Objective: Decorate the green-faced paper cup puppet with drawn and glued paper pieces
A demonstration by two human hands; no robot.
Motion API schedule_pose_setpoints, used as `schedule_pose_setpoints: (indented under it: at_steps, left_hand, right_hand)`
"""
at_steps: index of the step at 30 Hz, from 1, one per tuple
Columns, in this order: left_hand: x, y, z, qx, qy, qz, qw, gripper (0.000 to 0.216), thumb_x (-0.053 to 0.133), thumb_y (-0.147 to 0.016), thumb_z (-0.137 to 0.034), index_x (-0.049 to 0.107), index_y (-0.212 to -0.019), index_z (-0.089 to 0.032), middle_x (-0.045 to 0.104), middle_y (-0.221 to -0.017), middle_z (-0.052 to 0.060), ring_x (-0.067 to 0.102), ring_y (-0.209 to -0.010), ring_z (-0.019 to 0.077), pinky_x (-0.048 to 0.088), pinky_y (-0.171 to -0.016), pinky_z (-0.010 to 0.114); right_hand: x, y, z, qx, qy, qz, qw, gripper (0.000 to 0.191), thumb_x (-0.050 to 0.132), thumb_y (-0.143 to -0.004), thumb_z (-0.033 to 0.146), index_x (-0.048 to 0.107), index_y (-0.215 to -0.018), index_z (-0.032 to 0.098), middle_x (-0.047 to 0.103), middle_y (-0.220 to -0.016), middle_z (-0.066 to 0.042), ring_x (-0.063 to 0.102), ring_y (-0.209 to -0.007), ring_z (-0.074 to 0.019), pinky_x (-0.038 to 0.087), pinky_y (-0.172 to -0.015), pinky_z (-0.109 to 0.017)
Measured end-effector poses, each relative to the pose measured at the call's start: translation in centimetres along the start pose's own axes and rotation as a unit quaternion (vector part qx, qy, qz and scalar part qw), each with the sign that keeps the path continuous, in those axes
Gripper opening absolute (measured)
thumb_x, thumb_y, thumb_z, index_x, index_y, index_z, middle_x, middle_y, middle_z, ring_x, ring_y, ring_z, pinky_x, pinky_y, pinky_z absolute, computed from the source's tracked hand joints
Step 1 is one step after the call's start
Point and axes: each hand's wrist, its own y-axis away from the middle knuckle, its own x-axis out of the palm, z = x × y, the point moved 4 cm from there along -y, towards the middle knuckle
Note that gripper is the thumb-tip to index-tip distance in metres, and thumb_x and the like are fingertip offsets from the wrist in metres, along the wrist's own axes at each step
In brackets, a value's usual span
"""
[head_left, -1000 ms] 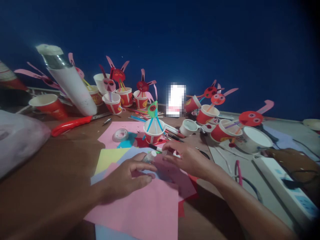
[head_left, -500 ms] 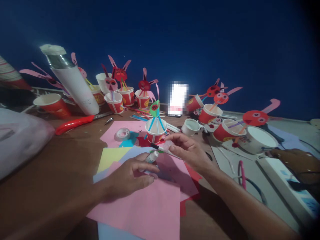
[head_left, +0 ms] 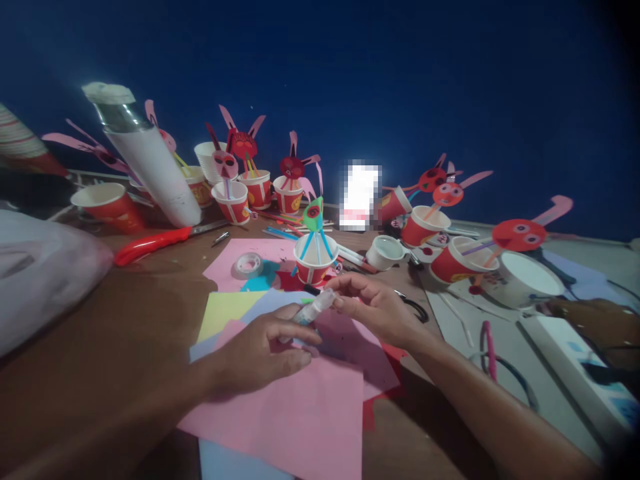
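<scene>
My left hand (head_left: 265,350) holds a small white glue stick (head_left: 306,313), tilted up to the right above the coloured paper. My right hand (head_left: 377,308) pinches a translucent cap (head_left: 326,299) at the glue stick's upper end; the two appear to be touching. Beneath my hands lies a stack of paper sheets, with a pink sheet (head_left: 300,413) on top and a yellow sheet (head_left: 233,313) showing at the left. A black-tipped marker (head_left: 312,289) lies partly hidden behind the cap. Just beyond stands a paper cup (head_left: 315,267) with blue strips and a green paper face (head_left: 314,215).
Several red paper cups with rabbit-like faces line the back. A red-handled knife (head_left: 150,245), a white flask (head_left: 150,167) and a plastic bag (head_left: 45,280) are at left. A tape roll (head_left: 249,265) lies mid-table. A power strip (head_left: 575,373) sits at right.
My right hand has brought the cap leftward onto the top end of the glue stick. My left hand stays almost still. The whole view has shifted slightly.
</scene>
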Motion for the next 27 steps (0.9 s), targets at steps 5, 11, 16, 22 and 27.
schedule_pose_setpoints:
  at_steps: [5, 11, 16, 22, 27]
  left_hand:
    - [0.0, 0.0, 0.0, 0.004, -0.004, -0.002, 1.000, 0.026, 0.057, -0.078, -0.034, 0.067, -0.100, -0.024, 0.052, -0.113, 0.005, 0.054, -0.095, 0.0186, 0.046, -0.082, 0.030]
    - [0.0, -0.1, -0.2, 0.021, -0.022, 0.007, 0.999, 0.026, 0.057, -0.078, -0.033, 0.067, -0.099, -0.023, 0.052, -0.116, 0.005, 0.053, -0.099, 0.0201, 0.044, -0.086, 0.032]
    - [0.1, 0.0, -0.3, 0.015, -0.002, 0.012, 1.000, 0.028, 0.058, -0.077, -0.034, 0.067, -0.101, -0.022, 0.052, -0.118, 0.006, 0.051, -0.106, 0.0235, 0.042, -0.091, 0.036]
    - [0.5, -0.1, -0.4, 0.020, 0.000, -0.006, 1.000, 0.028, 0.059, -0.077, -0.032, 0.067, -0.102, -0.023, 0.052, -0.123, 0.007, 0.046, -0.115, 0.0258, 0.037, -0.098, 0.038]
    - [0.6, -0.2, -0.6, -0.004, 0.023, -0.010, 1.000, 0.027, 0.059, -0.077, -0.032, 0.067, -0.101, -0.023, 0.051, -0.123, 0.007, 0.043, -0.117, 0.0268, 0.035, -0.098, 0.038]
  right_hand:
    - [0.1, 0.0, 0.3, -0.006, 0.038, 0.007, 0.999, 0.018, 0.056, -0.081, 0.029, 0.060, -0.096, 0.019, 0.064, -0.088, -0.002, 0.057, -0.079, -0.0135, 0.045, -0.073, -0.027]
    - [0.5, 0.3, 1.1, -0.021, 0.101, 0.013, 0.995, 0.016, 0.056, -0.080, 0.024, 0.062, -0.094, 0.019, 0.065, -0.092, -0.002, 0.058, -0.084, -0.0148, 0.044, -0.076, -0.026]
    - [0.7, 0.6, 1.6, -0.045, 0.139, 0.023, 0.989, 0.015, 0.055, -0.080, 0.021, 0.062, -0.094, 0.020, 0.066, -0.091, -0.001, 0.059, -0.084, -0.0149, 0.044, -0.075, -0.025]
    - [1.4, 0.8, 1.0, -0.051, 0.161, 0.006, 0.986, 0.012, 0.056, -0.080, 0.024, 0.061, -0.090, 0.020, 0.066, -0.085, -0.001, 0.059, -0.079, -0.0149, 0.044, -0.071, -0.026]
    - [1.4, 0.7, 1.6, -0.052, 0.151, 0.009, 0.987, 0.013, 0.052, -0.082, 0.022, 0.060, -0.093, 0.020, 0.065, -0.087, 0.000, 0.059, -0.080, -0.0139, 0.043, -0.070, -0.024]
